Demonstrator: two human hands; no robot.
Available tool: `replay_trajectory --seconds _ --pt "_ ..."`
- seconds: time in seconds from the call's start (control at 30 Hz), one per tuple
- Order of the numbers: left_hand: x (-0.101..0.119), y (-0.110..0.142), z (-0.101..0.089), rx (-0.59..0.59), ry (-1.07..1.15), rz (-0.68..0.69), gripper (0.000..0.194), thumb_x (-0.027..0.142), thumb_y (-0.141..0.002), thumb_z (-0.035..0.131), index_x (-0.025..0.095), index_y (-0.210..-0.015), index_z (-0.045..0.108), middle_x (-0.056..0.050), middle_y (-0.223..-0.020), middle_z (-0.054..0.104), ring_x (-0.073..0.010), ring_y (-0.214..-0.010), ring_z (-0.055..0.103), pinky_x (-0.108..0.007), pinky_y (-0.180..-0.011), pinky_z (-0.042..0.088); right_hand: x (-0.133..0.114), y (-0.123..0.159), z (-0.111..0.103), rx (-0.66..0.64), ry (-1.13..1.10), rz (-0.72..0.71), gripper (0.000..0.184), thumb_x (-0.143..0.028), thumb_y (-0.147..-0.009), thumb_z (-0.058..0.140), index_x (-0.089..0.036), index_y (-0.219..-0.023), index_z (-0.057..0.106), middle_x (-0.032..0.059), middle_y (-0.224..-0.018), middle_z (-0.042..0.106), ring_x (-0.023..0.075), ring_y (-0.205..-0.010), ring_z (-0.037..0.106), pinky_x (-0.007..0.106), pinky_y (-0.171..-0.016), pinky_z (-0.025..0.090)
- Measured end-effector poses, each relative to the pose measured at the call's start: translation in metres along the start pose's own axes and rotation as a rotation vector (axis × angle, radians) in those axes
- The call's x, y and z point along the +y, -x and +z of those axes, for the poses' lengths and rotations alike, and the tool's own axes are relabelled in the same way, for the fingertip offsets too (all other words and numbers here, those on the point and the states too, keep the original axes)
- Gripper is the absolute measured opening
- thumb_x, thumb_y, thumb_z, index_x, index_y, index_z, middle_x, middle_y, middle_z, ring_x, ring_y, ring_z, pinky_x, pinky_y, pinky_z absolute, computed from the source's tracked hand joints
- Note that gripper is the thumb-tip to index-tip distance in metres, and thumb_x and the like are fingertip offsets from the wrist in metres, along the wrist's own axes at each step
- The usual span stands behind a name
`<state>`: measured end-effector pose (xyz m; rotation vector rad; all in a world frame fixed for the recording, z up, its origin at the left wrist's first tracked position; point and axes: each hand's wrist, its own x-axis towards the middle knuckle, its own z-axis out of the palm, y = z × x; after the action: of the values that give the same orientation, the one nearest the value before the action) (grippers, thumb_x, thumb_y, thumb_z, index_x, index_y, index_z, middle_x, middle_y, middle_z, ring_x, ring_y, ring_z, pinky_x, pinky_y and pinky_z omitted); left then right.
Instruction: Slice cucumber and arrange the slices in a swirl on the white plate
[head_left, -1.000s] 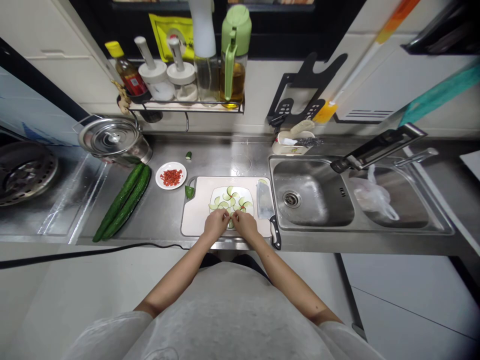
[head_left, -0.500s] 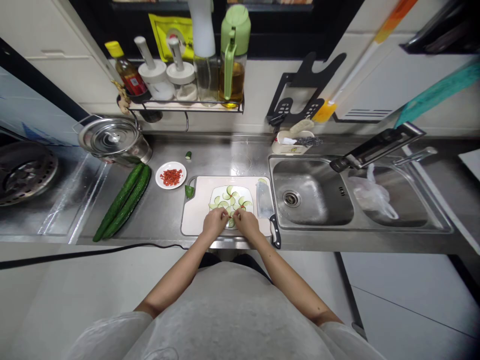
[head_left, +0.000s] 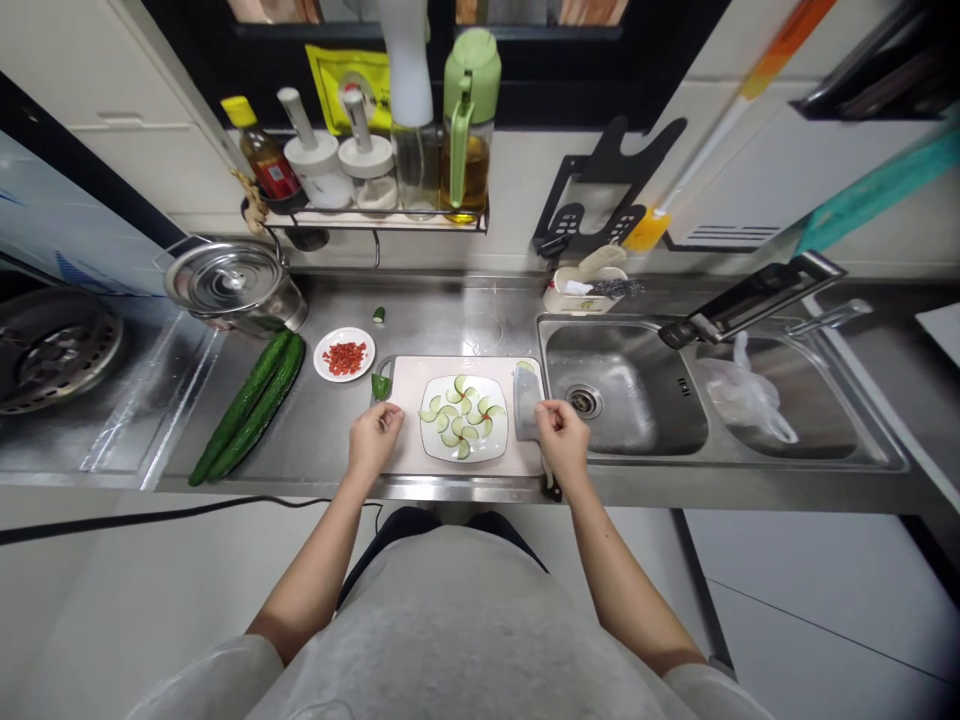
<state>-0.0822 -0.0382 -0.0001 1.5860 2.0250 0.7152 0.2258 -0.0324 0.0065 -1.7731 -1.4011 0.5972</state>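
Note:
A white square plate [head_left: 430,448] rests on the pale cutting board [head_left: 401,462], bearing thin cucumber slices [head_left: 459,434] laid out in several pinwheel flowers with small red bits in their middles. My left hand [head_left: 373,442] hovers by the board's left edge, thumb and fingertips pressed together, no object visible in them. To the right of the plate, my right hand [head_left: 564,438] is curled closed above the handle of the kitchen knife [head_left: 527,400], with nothing visible in the fingers. That knife lies along the board's right side; the hand hides part of its handle.
Left of the board are a small dish of chopped red pieces [head_left: 345,356], two whole cucumbers [head_left: 255,410] and a lidded steel pot [head_left: 234,285]. A cucumber end [head_left: 380,386] lies at the board's corner. The double sink [head_left: 626,385] adjoins on the right.
Both hands have parted from the plate's near edge, the left going left and the right going right. The whole plate of cucumber flowers is now uncovered.

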Motion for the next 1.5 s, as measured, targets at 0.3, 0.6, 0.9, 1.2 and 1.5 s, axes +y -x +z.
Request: replay_trajectory --seconds 0.3,0.6,0.9,1.2,1.5 --pt "-0.031 -0.004 -0.03 0.142 -0.044 -0.101 0.023 0.038 -0.077 0.055 0.02 -0.081 0.068 0.002 -0.061 0.059 -0.012 -0.058 0.051 -0.022 -0.058 0.036 0.019 0.0 -0.01 0.063 -0.021 0.026 0.033 -0.047 -0.082 0.051 -0.016 -0.081 0.062 -0.0086 -0.052 0.032 0.0088 -0.049 0.035 0.021 -0.053 0.031" --pt "-0.049 -0.042 -0.056 0.36 -0.015 -0.191 0.029 0.041 -0.075 0.054 0.018 -0.085 0.068 0.001 -0.064 0.06 -0.0116 -0.057 0.05 -0.022 -0.06 0.038 0.009 -0.002 -0.004 0.048 -0.032 0.017 0.032 -0.047 -0.081 0.052 -0.016 -0.08 0.062 -0.0086 -0.052 0.033 0.0087 -0.049 0.035 0.022 -0.053 0.031" --pt "-0.056 -0.071 -0.073 0.433 -0.018 -0.216 0.027 0.039 -0.076 0.055 0.018 -0.086 0.069 0.0 -0.066 0.062 -0.0119 -0.06 0.053 -0.021 -0.06 0.038 0.011 -0.006 -0.006 0.065 -0.031 -0.007 0.036 -0.051 -0.08 0.052 -0.016 -0.079 0.063 -0.0078 -0.049 0.034 0.0094 -0.046 0.034 0.023 -0.049 0.029" --pt "-0.071 -0.118 -0.055 0.311 -0.175 -0.309 0.022 0.035 -0.082 0.054 0.023 -0.093 0.069 -0.002 -0.086 0.069 -0.0152 -0.077 0.062 -0.022 -0.069 0.041 0.013 -0.012 -0.003 0.053 0.03 0.038 0.042 -0.055 -0.075 0.052 -0.015 -0.079 0.064 -0.006 -0.048 0.037 0.0103 -0.046 0.037 0.024 -0.049 0.032" --pt "-0.081 -0.168 -0.037 0.098 -0.393 -0.192 0.029 0.021 -0.085 0.049 0.026 -0.107 0.067 -0.007 -0.11 0.063 -0.0181 -0.095 0.061 -0.026 -0.079 0.044 0.014 -0.015 -0.007 0.045 0.09 0.065 0.046 -0.059 -0.074 0.05 -0.015 -0.08 0.064 -0.0047 -0.049 0.039 0.0107 -0.045 0.038 0.024 -0.049 0.033"
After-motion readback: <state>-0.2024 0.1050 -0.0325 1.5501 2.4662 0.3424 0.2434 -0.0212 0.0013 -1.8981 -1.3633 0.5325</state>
